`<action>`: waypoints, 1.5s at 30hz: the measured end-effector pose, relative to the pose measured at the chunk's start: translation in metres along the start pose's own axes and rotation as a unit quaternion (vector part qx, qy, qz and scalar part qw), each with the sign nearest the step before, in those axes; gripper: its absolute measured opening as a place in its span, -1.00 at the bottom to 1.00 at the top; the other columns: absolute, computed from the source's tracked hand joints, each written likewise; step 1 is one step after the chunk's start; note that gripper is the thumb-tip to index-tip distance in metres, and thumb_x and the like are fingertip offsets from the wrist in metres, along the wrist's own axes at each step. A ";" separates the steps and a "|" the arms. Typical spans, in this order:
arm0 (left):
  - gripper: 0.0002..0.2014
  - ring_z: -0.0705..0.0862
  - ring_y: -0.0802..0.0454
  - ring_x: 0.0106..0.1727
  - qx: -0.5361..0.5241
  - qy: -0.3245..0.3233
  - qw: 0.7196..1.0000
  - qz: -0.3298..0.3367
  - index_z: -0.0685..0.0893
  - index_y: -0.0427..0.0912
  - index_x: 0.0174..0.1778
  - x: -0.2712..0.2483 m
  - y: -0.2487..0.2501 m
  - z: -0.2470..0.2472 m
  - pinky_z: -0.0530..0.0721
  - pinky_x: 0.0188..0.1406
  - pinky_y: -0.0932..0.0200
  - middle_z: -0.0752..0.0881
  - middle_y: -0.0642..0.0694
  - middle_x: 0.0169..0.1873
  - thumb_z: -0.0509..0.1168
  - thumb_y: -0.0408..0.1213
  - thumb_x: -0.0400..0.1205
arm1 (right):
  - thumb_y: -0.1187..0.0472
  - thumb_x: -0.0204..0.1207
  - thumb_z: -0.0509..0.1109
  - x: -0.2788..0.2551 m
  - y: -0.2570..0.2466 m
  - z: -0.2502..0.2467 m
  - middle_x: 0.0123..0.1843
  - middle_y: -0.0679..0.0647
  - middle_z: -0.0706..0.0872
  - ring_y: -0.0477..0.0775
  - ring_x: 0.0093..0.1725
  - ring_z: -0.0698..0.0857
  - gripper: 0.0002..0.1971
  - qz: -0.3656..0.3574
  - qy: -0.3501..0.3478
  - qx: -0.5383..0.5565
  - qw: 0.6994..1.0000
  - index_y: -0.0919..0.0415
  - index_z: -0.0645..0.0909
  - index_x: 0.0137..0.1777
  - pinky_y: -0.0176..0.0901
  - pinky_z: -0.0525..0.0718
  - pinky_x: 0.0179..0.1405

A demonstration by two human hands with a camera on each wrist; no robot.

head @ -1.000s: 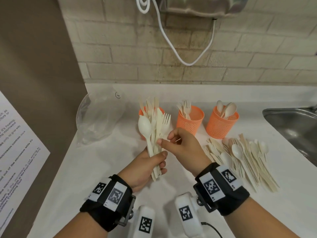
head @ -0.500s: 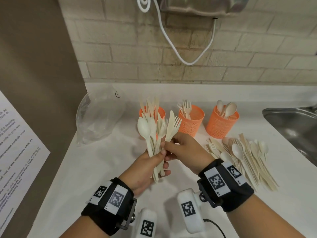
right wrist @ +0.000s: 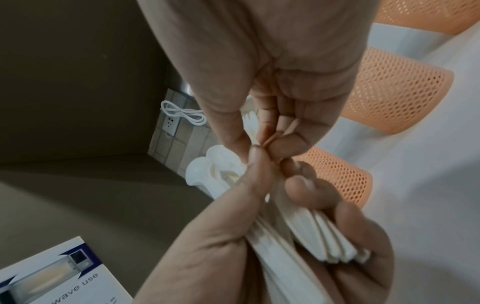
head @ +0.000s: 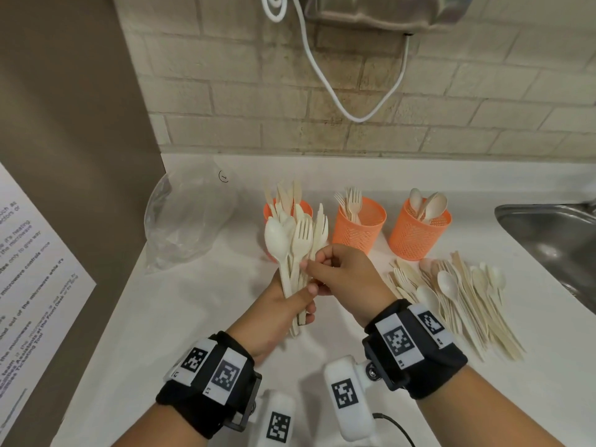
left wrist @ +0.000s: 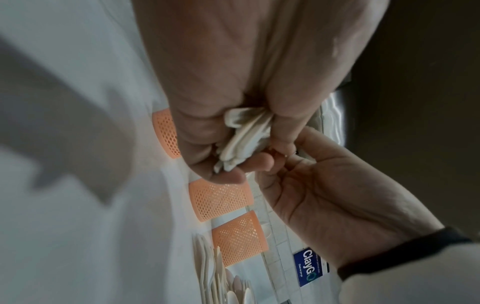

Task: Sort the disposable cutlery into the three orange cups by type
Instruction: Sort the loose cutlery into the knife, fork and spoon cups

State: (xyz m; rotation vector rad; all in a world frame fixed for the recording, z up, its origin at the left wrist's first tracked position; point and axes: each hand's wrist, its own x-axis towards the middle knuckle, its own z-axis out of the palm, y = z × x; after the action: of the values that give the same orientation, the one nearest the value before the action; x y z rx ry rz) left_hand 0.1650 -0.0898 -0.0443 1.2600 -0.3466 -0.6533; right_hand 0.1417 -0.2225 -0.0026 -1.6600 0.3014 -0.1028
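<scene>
1. Cutlery bundle point(head: 295, 253) upright, gripped in left hand point(head: 274, 314) above counter point(head: 193, 317), before knife cup point(head: 288, 211).
2. Right hand point(head: 346, 279) pinching one handle in bundle.
3. Loose cutlery pile point(head: 458, 295) right of hands, near spoon cup point(head: 416, 235).

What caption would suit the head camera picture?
Left hand grips mixed cutlery bundle; right hand pinches one piece, three orange cups behind.

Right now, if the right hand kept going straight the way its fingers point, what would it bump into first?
Probably the bundle of cutlery that the left hand grips: the right hand already pinches pieces in it. Behind that stands the left orange cup.
</scene>
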 end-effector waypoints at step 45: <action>-0.80 0.41 0.13 -0.53 -0.062 -0.009 0.994 -0.085 0.54 -0.27 0.14 -0.010 0.014 0.005 0.45 -0.53 0.25 0.63 -0.14 -0.36 0.12 -0.42 0.63 | 0.18 0.40 0.58 -0.012 0.006 -0.009 -0.33 0.05 0.50 -0.17 -0.50 0.43 -0.86 -0.011 0.019 -0.035 0.999 0.15 0.66 -0.18 -0.32 0.40 -0.41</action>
State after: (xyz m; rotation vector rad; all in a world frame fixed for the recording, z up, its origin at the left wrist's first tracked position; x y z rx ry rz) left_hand 0.1578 -0.0853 -0.0279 1.1732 -0.2115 -0.8203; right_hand 0.1276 -0.2286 -0.0060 -1.7333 0.3185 -0.1422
